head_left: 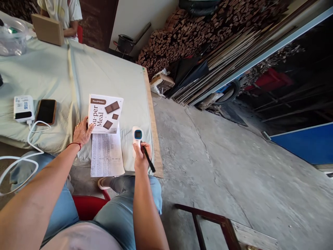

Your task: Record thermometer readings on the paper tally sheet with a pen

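Note:
A white carton marked "NutriMotion Super Meal" [105, 113] lies on the cloth-covered table [104, 73]. My left hand [82, 131] rests flat on its left edge. Below the carton a printed sheet of paper [106, 154] hangs over the table's front edge. My right hand [141, 155] grips a white handheld device with a small blue screen [137, 135], and a black pen [148, 160] is held in the same hand, pointing down to the right.
A phone [46, 111] and a white power bank [24, 108] with a white cable [28, 139] lie at the left. Another person [62, 14] sits at the far end behind a cardboard box [48, 29]. Stacked wood [197, 31] is behind; a wooden frame [208, 222] is near my knee.

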